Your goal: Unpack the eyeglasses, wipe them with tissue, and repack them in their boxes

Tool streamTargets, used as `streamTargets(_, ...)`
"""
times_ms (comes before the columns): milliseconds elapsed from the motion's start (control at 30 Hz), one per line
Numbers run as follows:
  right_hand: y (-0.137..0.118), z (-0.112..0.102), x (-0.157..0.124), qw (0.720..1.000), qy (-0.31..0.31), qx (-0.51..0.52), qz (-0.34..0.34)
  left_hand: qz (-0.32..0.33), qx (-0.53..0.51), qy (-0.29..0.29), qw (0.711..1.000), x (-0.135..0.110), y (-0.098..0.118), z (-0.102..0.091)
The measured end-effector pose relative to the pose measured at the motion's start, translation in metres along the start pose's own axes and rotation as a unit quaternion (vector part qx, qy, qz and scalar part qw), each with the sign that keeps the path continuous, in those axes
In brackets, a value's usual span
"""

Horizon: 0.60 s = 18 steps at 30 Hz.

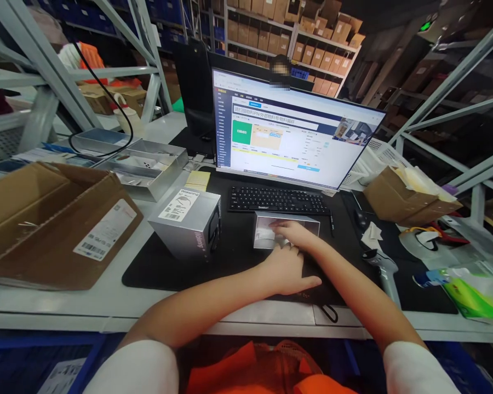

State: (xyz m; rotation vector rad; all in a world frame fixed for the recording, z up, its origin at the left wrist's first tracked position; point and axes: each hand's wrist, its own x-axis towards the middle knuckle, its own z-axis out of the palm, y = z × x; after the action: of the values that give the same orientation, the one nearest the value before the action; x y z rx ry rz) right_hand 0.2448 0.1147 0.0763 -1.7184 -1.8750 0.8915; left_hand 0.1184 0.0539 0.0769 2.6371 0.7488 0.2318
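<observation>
A small silver box [263, 237] lies on the black desk mat, just in front of the keyboard. Over its top reaches my right hand [294, 233], fingers stretched out and touching it. My left hand [284, 271] is closer to me, at the box's near edge, partly overlapping the right one. Its thumb sticks out to the right, and its fingertips are partly hidden. To the left of both hands stands a taller silver carton [181, 232] with a white label on top and a dark device pictured on its side.
An open cardboard box [45, 224] stands at left, before an open grey box [143, 169]. Behind the keyboard [279, 201] is a lit monitor [287, 126]. A mouse [360, 219], a barcode scanner [384, 271] and a green packet [472, 298] lie at right.
</observation>
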Motion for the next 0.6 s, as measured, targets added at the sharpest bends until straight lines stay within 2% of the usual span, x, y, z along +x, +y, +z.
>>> streamTargets(133,-0.006,0.003,0.004,0.999,-0.026,0.023,-0.023,-0.001,0.006,0.007,1.000,-0.001,0.001,0.000)
streamTargets(200,-0.006,0.002,-0.003,0.999,-0.010,0.019,-0.038,0.000,0.014,0.016,1.000,-0.001,0.001,0.000)
streamTargets(300,0.000,-0.002,-0.020,0.994,0.066,-0.042,-0.079,0.003,0.022,0.012,1.000,0.000,0.000,0.000)
streamTargets(433,0.018,-0.011,-0.040,0.971,0.157,-0.137,-0.118,0.001,0.026,0.008,1.000,0.002,0.000,0.000)
streamTargets(600,0.041,-0.019,-0.062,0.955,0.226,-0.123,-0.146,0.003,0.022,0.019,1.000,0.002,-0.002,0.002)
